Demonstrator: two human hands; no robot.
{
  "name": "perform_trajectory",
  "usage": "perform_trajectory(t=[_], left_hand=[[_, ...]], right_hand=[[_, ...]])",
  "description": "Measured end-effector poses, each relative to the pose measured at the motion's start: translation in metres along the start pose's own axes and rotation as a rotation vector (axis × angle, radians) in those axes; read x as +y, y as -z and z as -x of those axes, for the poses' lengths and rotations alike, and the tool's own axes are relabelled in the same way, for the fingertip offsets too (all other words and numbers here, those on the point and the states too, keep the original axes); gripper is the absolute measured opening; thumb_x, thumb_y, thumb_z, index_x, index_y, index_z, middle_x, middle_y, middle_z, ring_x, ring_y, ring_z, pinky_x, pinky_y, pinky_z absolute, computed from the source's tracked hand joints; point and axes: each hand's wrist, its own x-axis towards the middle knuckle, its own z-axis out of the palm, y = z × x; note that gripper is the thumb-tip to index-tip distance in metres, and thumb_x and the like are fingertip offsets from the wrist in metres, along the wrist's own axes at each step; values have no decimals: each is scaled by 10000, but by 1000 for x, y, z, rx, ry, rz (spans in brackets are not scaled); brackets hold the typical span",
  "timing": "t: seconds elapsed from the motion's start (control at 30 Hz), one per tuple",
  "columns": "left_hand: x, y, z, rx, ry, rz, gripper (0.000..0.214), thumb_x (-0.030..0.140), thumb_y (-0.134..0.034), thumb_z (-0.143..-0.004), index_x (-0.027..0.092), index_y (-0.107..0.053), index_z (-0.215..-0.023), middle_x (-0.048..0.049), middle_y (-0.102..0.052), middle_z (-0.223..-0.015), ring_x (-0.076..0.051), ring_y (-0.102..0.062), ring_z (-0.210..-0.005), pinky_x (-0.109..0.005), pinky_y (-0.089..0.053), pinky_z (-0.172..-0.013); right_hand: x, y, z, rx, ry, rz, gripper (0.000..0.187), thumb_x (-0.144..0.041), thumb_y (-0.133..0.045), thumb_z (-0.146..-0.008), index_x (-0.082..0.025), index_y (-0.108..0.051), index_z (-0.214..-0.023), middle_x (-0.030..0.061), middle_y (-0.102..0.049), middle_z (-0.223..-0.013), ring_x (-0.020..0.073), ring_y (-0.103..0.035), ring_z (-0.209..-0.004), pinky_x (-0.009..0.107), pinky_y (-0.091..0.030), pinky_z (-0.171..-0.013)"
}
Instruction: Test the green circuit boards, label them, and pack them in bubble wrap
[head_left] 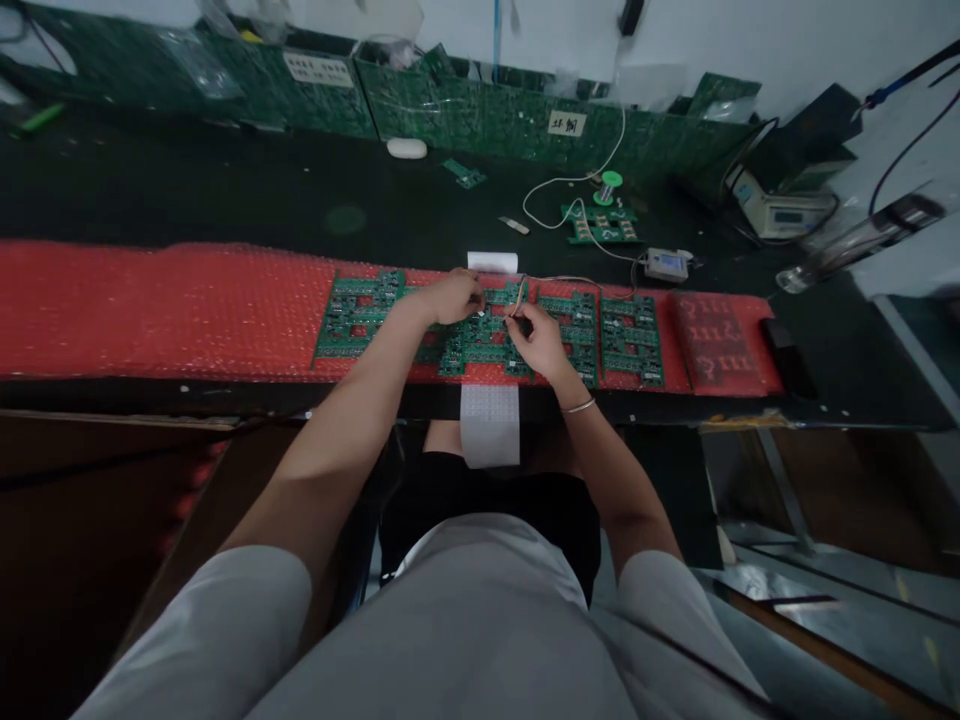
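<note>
On the dark counter, rectangular green circuit boards are laid on red, bubble-textured wrap. Above a middle board, thin wires are pinched by the right hand; the left hand is curled, its grip indiscernible. A white label is handwritten.

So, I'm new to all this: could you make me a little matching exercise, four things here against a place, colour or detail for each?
Things:
1. Right hand
2. Spool
3. Bubble-wrap sheet
4. Pale strip

Descriptions:
A. Hangs over the near edge of the table
B. Red, under the row of circuit boards
C. Has a bangle at its wrist
D. Has bright green ends

Pairs: 1-C, 2-D, 3-B, 4-A
</note>
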Motion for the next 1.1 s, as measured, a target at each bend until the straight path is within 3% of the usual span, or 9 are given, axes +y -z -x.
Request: perform_trajectory(t=[0.17, 0.4, 0.57, 0.7, 0.87, 0.97, 1.03, 1.1], left_hand=[[-2, -7, -3, 8, 22, -35, 225, 191, -541, -811, 162, -760, -852, -129, -643, -910, -298, -617, -1008, -421, -498, -991], [5, -11, -2, 57, 72, -67, 238, 211, -559, -819, 165, -755, -946, -159, -671, -1044, -326, -626, -1077, -443, -522, -971], [23, -13, 26, 192, 150, -43, 396, 219, -488, -937, 135, -685, -1270, -170, -700, -1205, -319, -655, -1119, -436, -522, -988], [35, -29, 50, 237, 85, -49, 411, 361, -471, -1016, 182, -735, -1275, -159, -651, -1385, -352, -596, -1276, -521, -461, -1099], [52, -31, 55, 218, 168, -85, 466, 417, -456, -1037, 162, -716, -1327, -179, -599, -1480, -421, -533, -1366, -616, -425, -1119], [79, -23, 81, 387, 176, 1, 551, 435, -427, -1058, 145, -563, -1506, -183, -502, -1590, -399, -454, -1472, -609, -387, -1195], [105, -21, 119, 523, 113, 77, 562, 428, -415, -1071, 188, -479, -1575, -158, -474, -1621, -348, -461, -1491, -570, -393, -1227], [130, -24, 166, 573, 55, 96, 572, 410, -464, -1058, 265, -436, -1611, -124, -520, -1593, -318, -529, -1450, -527, -455, -1204]], right_hand=[[1, 0, 1, 8, 21, -11, 144, -313, -554, -955, -225, -668, -961, 82, -762, -1010, 245, -701, -999, 409, -563, -960], [0, 1, 1, -8, 13, 1, 130, -306, -555, -958, -234, -663, -957, 83, -758, -1014, 255, -698, -1010, 425, -560, -969], [1, 1, 1, 10, 0, -2, 122, -304, -557, -954, -234, -657, -959, 85, -761, -1021, 252, -703, -1012, 421, -563, -967], [2, 0, 2, 4, -10, -12, 125, -306, -562, -954, -233, -662, -973, 88, -767, -1051, 248, -708, -1043, 419, -558, -996], [-6, 1, -2, 49, -66, -77, 201, -399, -554, -947, -227, -657, -964, 93, -774, -1049, 238, -724, -1015, 412, -563, -998], [-26, 24, 3, 111, -136, -194, 296, -510, -574, -915, -230, -657, -961, 106, -774, -1035, 256, -739, -987, 451, -580, -984], [-48, 53, 15, 126, -193, -279, 313, -555, -617, -862, -251, -662, -921, 96, -771, -995, 265, -746, -950, 461, -603, -944], [-76, 86, 37, 142, -303, -363, 282, -561, -673, -794, -289, -662, -864, 67, -763, -941, 265, -751, -892, 449, -630, -870]])
